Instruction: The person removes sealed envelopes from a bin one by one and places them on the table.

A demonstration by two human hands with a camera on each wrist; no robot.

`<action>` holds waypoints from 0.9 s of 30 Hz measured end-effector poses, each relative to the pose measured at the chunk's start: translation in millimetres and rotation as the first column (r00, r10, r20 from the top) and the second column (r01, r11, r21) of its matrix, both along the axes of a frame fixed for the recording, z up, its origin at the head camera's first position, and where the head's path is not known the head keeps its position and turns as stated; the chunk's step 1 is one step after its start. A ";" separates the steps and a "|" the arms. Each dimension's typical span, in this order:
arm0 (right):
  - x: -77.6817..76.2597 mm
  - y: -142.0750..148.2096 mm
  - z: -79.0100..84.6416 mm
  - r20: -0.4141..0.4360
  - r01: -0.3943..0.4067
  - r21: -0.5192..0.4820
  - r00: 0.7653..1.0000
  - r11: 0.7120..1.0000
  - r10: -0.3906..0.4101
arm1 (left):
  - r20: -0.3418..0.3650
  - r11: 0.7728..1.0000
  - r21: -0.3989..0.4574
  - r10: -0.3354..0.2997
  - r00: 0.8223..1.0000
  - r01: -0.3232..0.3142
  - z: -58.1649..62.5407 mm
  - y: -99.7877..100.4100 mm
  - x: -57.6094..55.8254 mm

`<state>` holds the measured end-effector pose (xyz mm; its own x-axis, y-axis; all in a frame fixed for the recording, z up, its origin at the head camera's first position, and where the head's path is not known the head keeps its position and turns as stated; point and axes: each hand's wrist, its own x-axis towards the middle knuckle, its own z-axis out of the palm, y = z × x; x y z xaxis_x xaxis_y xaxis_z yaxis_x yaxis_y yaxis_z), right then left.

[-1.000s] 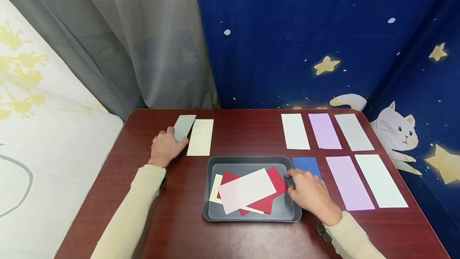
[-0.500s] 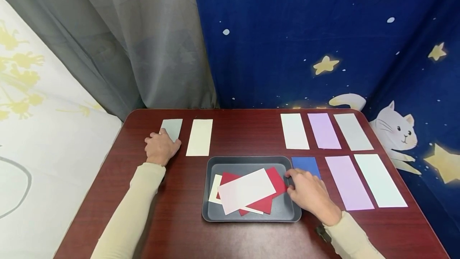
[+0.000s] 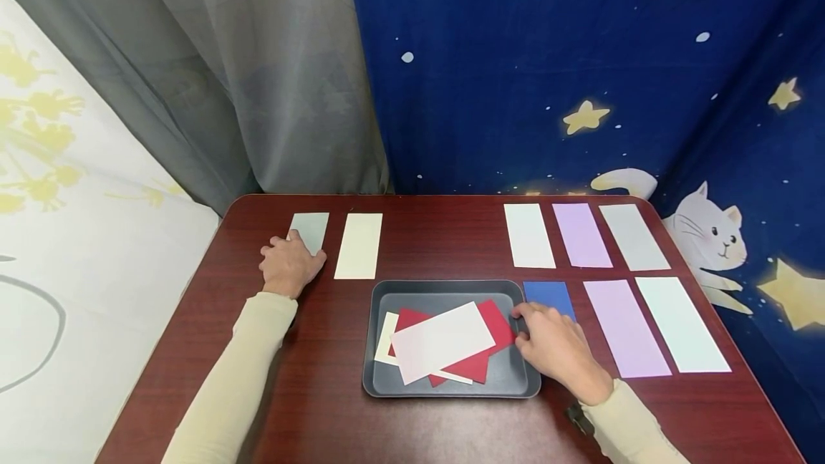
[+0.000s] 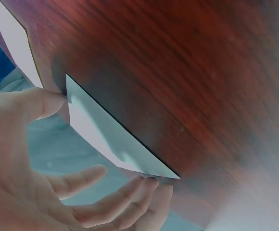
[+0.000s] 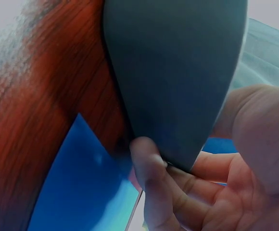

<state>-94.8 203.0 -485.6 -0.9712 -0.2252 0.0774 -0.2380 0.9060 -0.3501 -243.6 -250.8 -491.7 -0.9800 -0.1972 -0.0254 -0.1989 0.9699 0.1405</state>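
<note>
My left hand [image 3: 290,265] spans a grey-green card [image 3: 312,229] that lies flat at the table's far left. In the left wrist view, the thumb [image 4: 45,102] is by one edge of this card [image 4: 108,132] and several fingertips meet another. A cream card [image 3: 358,245] lies just to its right. My right hand [image 3: 558,346] grips the right side of a dark grey tray [image 3: 451,288]. In the right wrist view, its fingers curl round the tray wall [image 5: 173,72]. Inside the tray, a pale pink card [image 3: 445,341] tops crossed red cards [image 3: 495,321] and a cream card [image 3: 387,335].
A blue card [image 3: 548,295] sits beside the tray, partly hidden by my right hand. Farther right are two lilac cards [image 3: 626,328], a pale mint card [image 3: 683,324], a white card [image 3: 529,235] and a light grey card [image 3: 634,237]. Curtains [image 3: 309,92] hang behind the table [image 3: 445,235].
My left hand has moved left with the grey-green card. The card, tilted and touching the cream card before, now lies flat, apart from it. My right hand and the tray stay put.
</note>
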 end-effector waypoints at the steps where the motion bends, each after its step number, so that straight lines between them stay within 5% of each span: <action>1: 0.0 0.0 -0.3 0.000 0.000 0.000 1.000 1.000 0.000 | -0.005 1.000 0.001 -0.003 1.000 0.003 0.2 0.7 1.0; 7: 0.2 0.0 -1.3 0.003 0.002 -0.003 1.000 1.000 -0.002 | -0.078 0.997 -0.004 -0.072 0.994 0.072 7.5 12.4 12.4; 12: 0.3 -0.1 -0.8 0.002 0.002 0.001 1.000 1.000 -0.002 | -0.183 0.987 -0.034 -0.161 0.970 0.157 21.1 35.6 29.0; 18: 0.6 -0.5 0.7 -0.001 -0.002 0.005 1.000 1.000 0.002 | -0.256 0.961 -0.048 -0.274 0.927 0.271 39.7 66.7 50.3; 27: 0.6 -0.5 1.2 0.002 -0.004 0.005 1.000 1.000 0.004 | -0.321 0.880 -0.099 -0.470 0.822 0.465 59.2 112.6 81.6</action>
